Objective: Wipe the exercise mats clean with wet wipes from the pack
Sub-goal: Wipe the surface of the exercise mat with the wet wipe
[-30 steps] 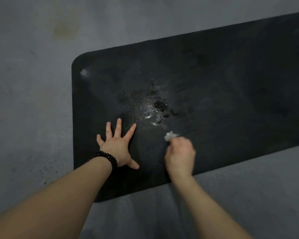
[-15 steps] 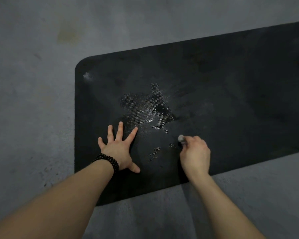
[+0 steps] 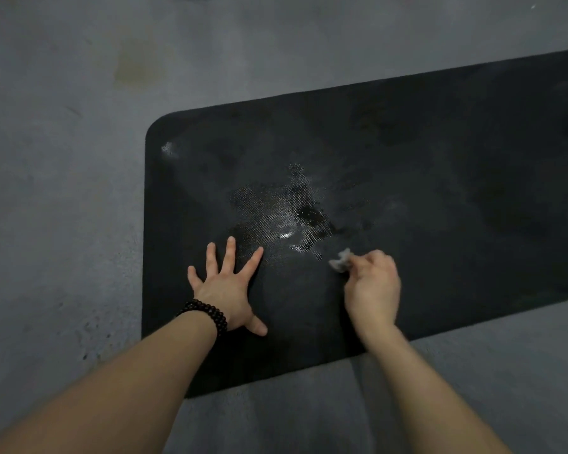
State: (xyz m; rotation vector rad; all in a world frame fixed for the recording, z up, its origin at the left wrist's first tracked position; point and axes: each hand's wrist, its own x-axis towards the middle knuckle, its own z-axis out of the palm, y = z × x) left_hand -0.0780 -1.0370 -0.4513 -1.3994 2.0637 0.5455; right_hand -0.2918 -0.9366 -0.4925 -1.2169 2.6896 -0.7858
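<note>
My right hand [image 3: 373, 283], pinching the wipe [image 3: 340, 261], has swung back toward the wet patch [image 3: 286, 221] on the mat [image 3: 440, 158]; left hand [image 3: 225, 285] stays spread flat beside it.

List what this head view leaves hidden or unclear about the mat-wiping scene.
- Exercise mat: its right end is cut off by the frame edge.
- Wet wipe: mostly hidden inside the right hand; blurred.
- Pack of wipes: not in view.
- Mat under the left hand: covered.
</note>
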